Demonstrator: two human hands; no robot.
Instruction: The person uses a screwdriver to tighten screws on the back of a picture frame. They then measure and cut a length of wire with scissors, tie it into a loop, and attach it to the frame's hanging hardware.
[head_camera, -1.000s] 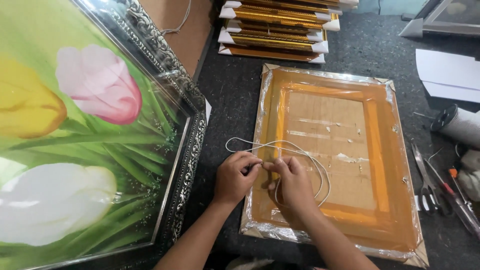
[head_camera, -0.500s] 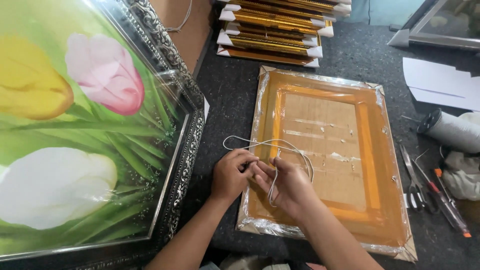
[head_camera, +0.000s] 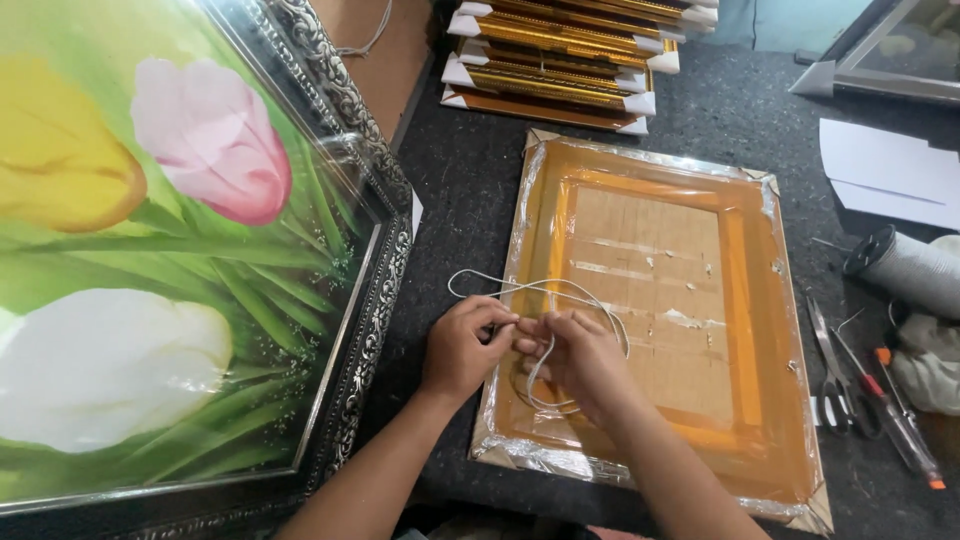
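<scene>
1. Head view, the hands: the left hand (head_camera: 462, 350) and the right hand (head_camera: 580, 362) meet fingertip to fingertip over the lower left part of a wrapped picture frame (head_camera: 660, 310). Both are closed in a pinch on a length of white cord (head_camera: 540, 292).
2. Head view, the cord: it loops out above the knuckles in a flat oval, partly over the dark desk (head_camera: 470, 180) and partly over the frame's left edge. A second loop hangs below the right hand onto the frame.
3. Head view, the frame: it lies back-up on the desk, golden-orange under clear plastic film, with a brown backing board in its middle.
4. Head view, left side: a large tulip painting (head_camera: 150, 260) in an ornate silver frame lies just beside the left forearm.
5. Head view, far edge: a stack of gold mouldings (head_camera: 560, 60) with white ends lies beyond the wrapped frame.
6. Head view, right side: scissors (head_camera: 830, 370) and a red-handled screwdriver (head_camera: 900, 420) lie just beside the frame's right edge, with a grey roll (head_camera: 905, 272) and white paper sheets (head_camera: 885, 175) farther back.
</scene>
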